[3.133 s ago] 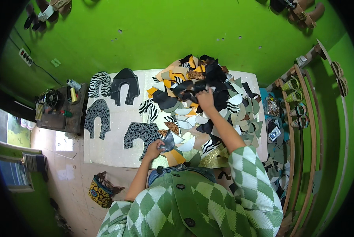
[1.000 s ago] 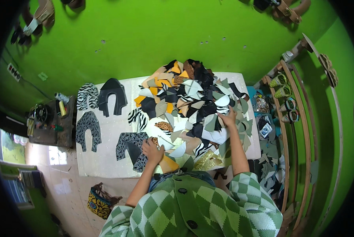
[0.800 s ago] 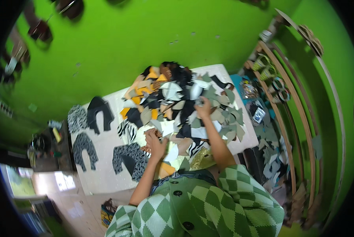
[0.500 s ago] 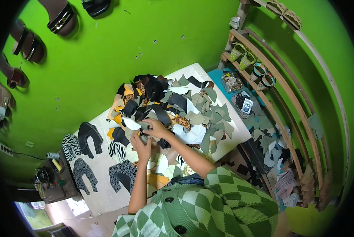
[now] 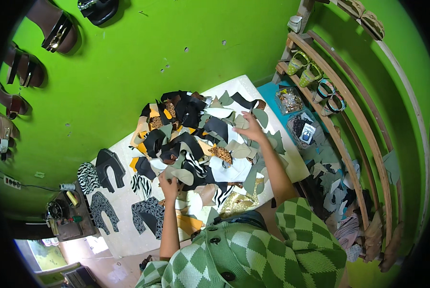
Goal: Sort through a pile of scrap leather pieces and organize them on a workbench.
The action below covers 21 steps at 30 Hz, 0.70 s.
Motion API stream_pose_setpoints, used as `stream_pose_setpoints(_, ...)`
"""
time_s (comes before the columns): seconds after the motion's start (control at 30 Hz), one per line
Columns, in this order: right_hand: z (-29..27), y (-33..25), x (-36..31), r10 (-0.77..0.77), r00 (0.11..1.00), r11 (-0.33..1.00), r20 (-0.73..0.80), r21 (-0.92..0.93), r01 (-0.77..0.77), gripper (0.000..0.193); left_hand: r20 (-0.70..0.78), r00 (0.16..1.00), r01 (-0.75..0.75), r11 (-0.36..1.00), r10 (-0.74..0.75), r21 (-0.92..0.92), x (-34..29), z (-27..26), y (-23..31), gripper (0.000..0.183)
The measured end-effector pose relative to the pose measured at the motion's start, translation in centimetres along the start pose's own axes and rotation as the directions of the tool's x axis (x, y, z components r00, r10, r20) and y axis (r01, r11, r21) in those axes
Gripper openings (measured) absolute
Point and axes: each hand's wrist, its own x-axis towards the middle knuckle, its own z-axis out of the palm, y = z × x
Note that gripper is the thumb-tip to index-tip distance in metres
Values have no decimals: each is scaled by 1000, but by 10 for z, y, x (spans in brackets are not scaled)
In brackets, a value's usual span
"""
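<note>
Fingers of the left hand [image 5: 168, 187] are curled beside a white scrap [image 5: 157, 165], whether gripped cannot be told, at the near left of the scrap pile [image 5: 188, 139]. The right hand [image 5: 253, 130], spread and seemingly empty, has been parted from it, over the pile's right side, probably freed.

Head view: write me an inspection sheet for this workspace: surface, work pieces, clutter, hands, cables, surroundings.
Surface: white table, partly covered.
Work pieces: heap of cut pieces, mixed colours and animal prints; U-shaped pieces laid out to its left.
Clutter: scraps piled right of the table.
Hands: left hand at the heap's near-left edge, grip unclear; right hand open over the heap, nothing seen held.
Cables: dark cable from a wall socket, left.
Surroundings: green wall; sandals, upper left; shoe rack, right.
</note>
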Motion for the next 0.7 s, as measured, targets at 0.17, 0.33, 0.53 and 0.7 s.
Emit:
stream_pose_setpoints(0.17, 62, -27, -3, 64, 989, 906, 131, -424, -2, 86, -68, 979, 173, 958, -193, -228, -4, -2, -14, 39)
stream_pose_setpoints(0.33, 63, -42, 9, -72, 992, 877, 104, -467, 113, 42, -252, 943, 159, 959, -218, -233, -20, -3, -7, 30)
stream_pose_setpoints(0.53, 36, -54, 44, -128, 966, 930, 224, -310, 195, 38, -299, 917, 183, 943, -266, -278, -42, -14, -16, 29)
stream_pose_setpoints(0.7, 12, -123, 68, -235, 938, 953, 256, -127, 273, 33, -344, 893, 226, 950, -291, -216, -58, -25, -24, 30)
